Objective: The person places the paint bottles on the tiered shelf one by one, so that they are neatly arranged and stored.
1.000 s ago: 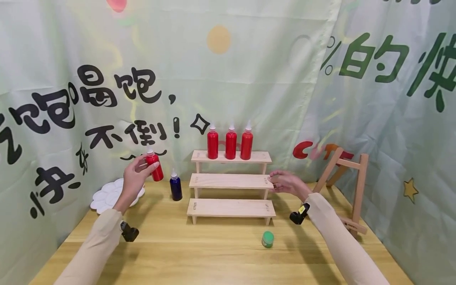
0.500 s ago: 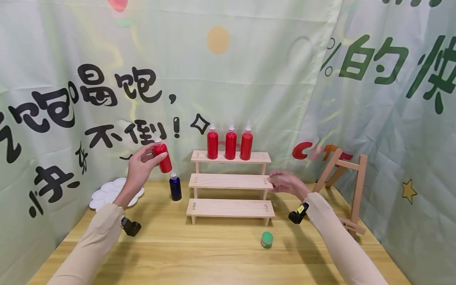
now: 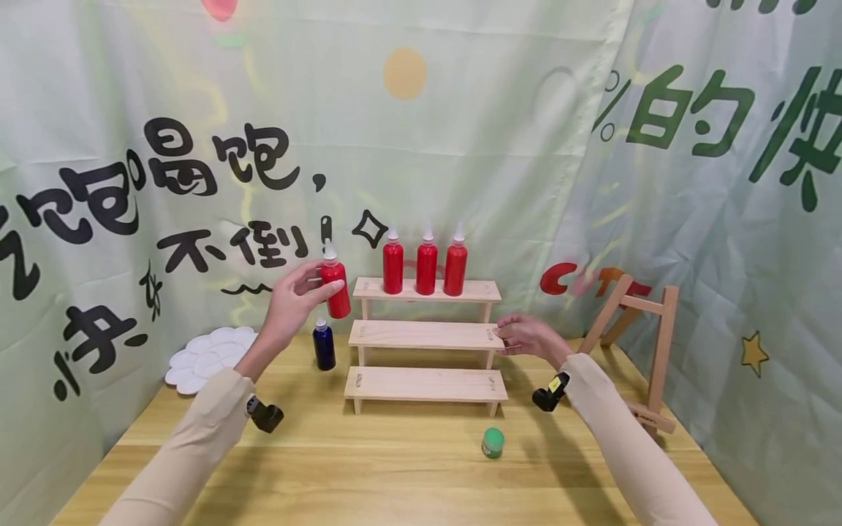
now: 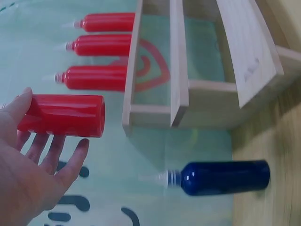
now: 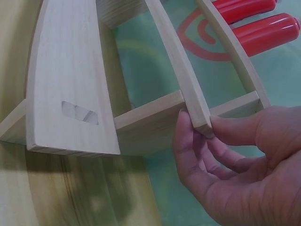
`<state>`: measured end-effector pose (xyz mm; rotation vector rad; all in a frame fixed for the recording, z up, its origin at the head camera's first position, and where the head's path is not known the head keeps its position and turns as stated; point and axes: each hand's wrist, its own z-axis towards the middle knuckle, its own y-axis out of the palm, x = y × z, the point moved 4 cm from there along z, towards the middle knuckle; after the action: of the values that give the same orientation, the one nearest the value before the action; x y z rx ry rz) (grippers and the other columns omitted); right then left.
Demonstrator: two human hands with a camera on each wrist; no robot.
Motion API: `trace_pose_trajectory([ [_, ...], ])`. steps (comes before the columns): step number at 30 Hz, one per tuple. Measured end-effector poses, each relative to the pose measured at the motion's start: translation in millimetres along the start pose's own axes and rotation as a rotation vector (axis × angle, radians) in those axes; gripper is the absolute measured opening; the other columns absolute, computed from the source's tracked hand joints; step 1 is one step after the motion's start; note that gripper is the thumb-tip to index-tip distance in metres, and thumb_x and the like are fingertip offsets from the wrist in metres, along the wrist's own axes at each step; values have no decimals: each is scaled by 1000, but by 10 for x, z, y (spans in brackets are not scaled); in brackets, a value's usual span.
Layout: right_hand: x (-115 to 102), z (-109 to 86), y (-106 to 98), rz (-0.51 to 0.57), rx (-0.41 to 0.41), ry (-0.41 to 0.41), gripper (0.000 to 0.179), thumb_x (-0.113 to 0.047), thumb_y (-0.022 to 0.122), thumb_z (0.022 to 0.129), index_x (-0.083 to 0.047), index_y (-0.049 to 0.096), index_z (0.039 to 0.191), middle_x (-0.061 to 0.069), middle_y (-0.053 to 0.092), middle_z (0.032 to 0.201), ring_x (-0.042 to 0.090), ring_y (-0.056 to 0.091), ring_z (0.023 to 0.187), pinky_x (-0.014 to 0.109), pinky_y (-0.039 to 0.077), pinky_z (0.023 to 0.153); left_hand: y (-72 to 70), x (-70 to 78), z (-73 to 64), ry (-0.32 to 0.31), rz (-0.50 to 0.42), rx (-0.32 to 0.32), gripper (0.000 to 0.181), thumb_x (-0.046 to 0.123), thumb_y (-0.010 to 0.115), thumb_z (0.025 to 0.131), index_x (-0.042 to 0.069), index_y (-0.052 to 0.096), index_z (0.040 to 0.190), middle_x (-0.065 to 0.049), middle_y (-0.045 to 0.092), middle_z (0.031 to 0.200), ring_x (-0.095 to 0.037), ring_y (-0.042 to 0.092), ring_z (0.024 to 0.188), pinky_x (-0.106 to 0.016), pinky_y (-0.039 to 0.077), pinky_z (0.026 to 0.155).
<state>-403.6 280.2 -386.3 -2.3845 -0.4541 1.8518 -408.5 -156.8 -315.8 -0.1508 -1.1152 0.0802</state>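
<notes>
My left hand [image 3: 292, 303] holds a red squeeze bottle [image 3: 336, 291] with a white nozzle between thumb and fingers, in the air left of the wooden three-step rack [image 3: 426, 334]. In the left wrist view the bottle's base [image 4: 102, 116] points toward the rack's top step. Three matching red bottles [image 3: 426, 268] stand in a row on that step. A dark blue bottle [image 3: 324, 345] stands on the table below my left hand. My right hand [image 3: 533, 338] pinches the right end of the middle step; the right wrist view shows thumb and forefinger on either side of the board [image 5: 188, 89].
A white flower-shaped palette [image 3: 204, 360] leans at the back left of the table [image 3: 368, 475]. A small green-lidded jar [image 3: 493, 443] stands in front of the rack. To the right is a wooden easel [image 3: 660, 351]. A printed cloth [image 3: 500, 183] hangs behind everything.
The left hand has carried the red bottle rightward and a little up, from beyond the blue bottle's left side toward the rack. The right hand has stayed at the middle step.
</notes>
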Motion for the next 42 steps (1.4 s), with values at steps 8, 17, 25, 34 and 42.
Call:
trace_pose_trajectory([
  [8,7,15,-1,-12,-1,-2,31,-1,54,104,8,42,132,6,58,99,14,60,79,42,61,97,243,72,-21,-19,-12,-81,58,24,81,94,10,59,147,-19,65,138,-34,65,124,-25,61,90],
  [17,3,15,-32,-29,4,24,30,-3,55,105,6,43,131,6,57,100,15,61,80,41,61,96,582,29,6,-23,-45,-141,57,24,82,93,10,62,145,-18,67,135,-37,66,123,-39,62,94],
  [25,28,5,-13,-11,13,12,31,-4,57,105,5,45,131,5,55,100,14,58,80,48,56,104,958,-3,30,-23,-13,-210,51,25,79,95,12,64,142,-16,68,134,-37,68,120,-49,59,99],
  [34,-4,22,-9,-1,-2,0,26,-3,55,105,5,46,128,3,55,97,14,55,81,47,56,105,1291,14,47,-3,29,-262,52,20,81,93,8,63,141,-17,70,131,-36,68,118,-50,56,104],
  [42,7,15,-43,20,-26,-7,27,-3,55,104,5,45,127,2,56,96,10,57,74,36,61,90,1491,-41,45,-14,42,-239,48,19,81,94,7,65,138,-15,71,130,-34,69,118,-48,57,103],
])
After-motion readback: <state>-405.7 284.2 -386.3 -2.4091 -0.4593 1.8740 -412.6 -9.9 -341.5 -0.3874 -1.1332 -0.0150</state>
